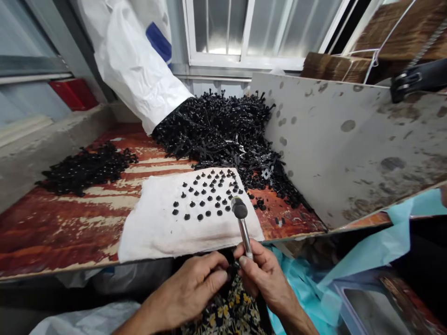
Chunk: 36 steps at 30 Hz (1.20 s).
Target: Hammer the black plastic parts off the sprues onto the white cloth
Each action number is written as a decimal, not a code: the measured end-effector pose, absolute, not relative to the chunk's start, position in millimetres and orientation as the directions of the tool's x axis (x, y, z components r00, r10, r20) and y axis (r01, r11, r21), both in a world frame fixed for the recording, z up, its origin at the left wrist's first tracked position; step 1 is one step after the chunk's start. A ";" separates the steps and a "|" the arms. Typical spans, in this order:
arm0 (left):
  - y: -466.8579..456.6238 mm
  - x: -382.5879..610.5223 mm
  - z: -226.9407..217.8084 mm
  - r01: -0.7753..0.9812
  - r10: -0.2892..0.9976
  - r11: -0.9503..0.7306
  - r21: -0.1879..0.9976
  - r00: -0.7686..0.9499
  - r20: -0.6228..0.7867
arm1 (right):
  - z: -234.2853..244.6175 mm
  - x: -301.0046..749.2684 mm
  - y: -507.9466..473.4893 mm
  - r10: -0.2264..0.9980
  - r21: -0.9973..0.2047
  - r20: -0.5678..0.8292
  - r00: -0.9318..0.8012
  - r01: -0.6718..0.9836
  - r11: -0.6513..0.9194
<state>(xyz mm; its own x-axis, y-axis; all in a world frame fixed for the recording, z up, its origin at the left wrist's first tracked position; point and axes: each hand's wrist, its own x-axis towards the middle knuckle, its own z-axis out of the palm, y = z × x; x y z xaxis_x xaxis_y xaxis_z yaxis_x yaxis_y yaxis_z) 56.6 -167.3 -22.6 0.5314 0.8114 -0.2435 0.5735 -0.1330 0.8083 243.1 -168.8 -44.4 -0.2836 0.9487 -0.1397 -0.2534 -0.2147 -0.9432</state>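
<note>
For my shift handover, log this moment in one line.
left hand: curled, hold unclear | right hand: gripping tool | cloth: black pieces spread on it | pile: behind cloth, at mouth of bag

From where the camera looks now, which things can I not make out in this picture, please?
All in the head view:
- Left hand: its curled fingers hide whether it holds something.
- Tool: its lower end is hidden by the right hand.
- Black heap: the parts overlap, too small to count; the bag hides how far it reaches inside.
- Bag: its top is cut off by the upper edge.
</note>
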 end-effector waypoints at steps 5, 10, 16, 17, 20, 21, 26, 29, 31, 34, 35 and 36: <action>-154.0 40.4 -22.9 0.500 0.691 -0.090 0.861 0.654 -0.308 | -48.5 233.3 -171.6 0.921 -0.944 -0.140 -0.365 -0.233 -0.235; -156.0 44.6 -36.1 0.334 0.682 0.197 0.922 0.629 -0.373 | -52.3 227.5 -172.5 0.933 -0.934 -0.122 -0.339 -0.278 -0.223; -171.1 47.0 -52.1 0.259 0.844 0.224 0.939 0.430 -0.321 | -53.5 219.0 -168.8 0.958 -0.967 -0.166 -0.235 -0.154 -0.205; -171.9 45.9 -53.1 0.247 0.830 0.246 0.937 0.446 -0.335 | -53.9 216.7 -168.7 0.961 -0.971 -0.159 -0.228 -0.139 -0.194; -171.8 41.4 -49.4 0.283 0.782 0.237 0.930 0.512 -0.355 | -54.3 209.1 -169.2 0.971 -0.989 -0.106 -0.214 -0.082 -0.126; -171.8 39.7 -46.1 0.323 0.790 0.199 0.925 0.506 -0.346 | -53.7 206.4 -169.2 0.976 -0.995 -0.072 -0.205 -0.052 -0.085; -175.0 30.4 -22.0 0.473 0.914 0.020 0.881 0.348 -0.207 | -44.7 192.1 -164.7 0.976 -0.999 0.030 -0.215 -0.021 0.026; -169.9 19.0 -8.7 0.444 0.950 0.094 0.891 0.227 -0.213 | -39.5 187.6 -160.2 0.960 -0.995 -0.008 -0.281 -0.092 -0.036; -159.9 9.5 -2.0 0.371 0.950 0.219 0.903 0.132 -0.284 | -38.9 189.4 -158.6 0.958 -0.987 -0.035 -0.285 -0.142 -0.078; -139.9 -1.6 2.6 0.243 0.926 0.366 0.898 0.005 -0.379 | -42.5 199.1 -159.6 0.966 -0.972 -0.082 -0.246 -0.195 -0.133; -133.6 -3.5 2.3 0.212 0.917 0.395 0.894 -0.025 -0.399 | -44.6 203.4 -160.8 0.969 -0.969 -0.099 -0.227 -0.197 -0.146; -128.0 -4.5 1.3 0.187 0.908 0.417 0.889 -0.047 -0.416 | -46.9 207.6 -162.4 0.970 -0.968 -0.122 -0.212 -0.191 -0.164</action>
<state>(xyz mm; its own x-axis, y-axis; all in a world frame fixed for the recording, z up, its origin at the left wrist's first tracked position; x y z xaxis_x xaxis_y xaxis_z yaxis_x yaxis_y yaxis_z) -4.5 -128.0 1.3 -0.0466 0.9081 -0.4161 0.1868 0.4172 0.8894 207.6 -162.4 -46.9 -0.2123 0.9695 -0.1222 -0.1912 -0.1638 -0.9678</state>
